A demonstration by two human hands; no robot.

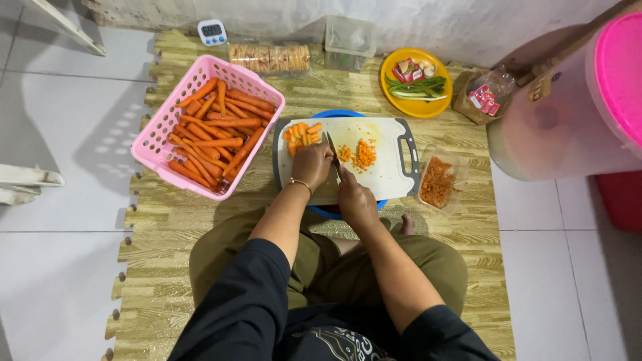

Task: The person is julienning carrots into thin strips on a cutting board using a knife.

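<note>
The left hand (311,164) is pinning the stiff, roll-prone orange carrot sticks (302,135) on the left of the white plastic cutting board (384,175); the right hand (354,200) is clamping its grip around the steel knife (332,151), best held by its handle.

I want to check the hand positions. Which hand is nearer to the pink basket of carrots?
Left. The left hand rests on the cutting board just beside the pink basket; the right hand, holding the knife, is farther away.

Board boxed in on both sides

Cutting board (388,175) is flanked closely by the pink basket (155,140) and small tub (460,175); bare mat (160,220) is left open nearer the knees.
</note>
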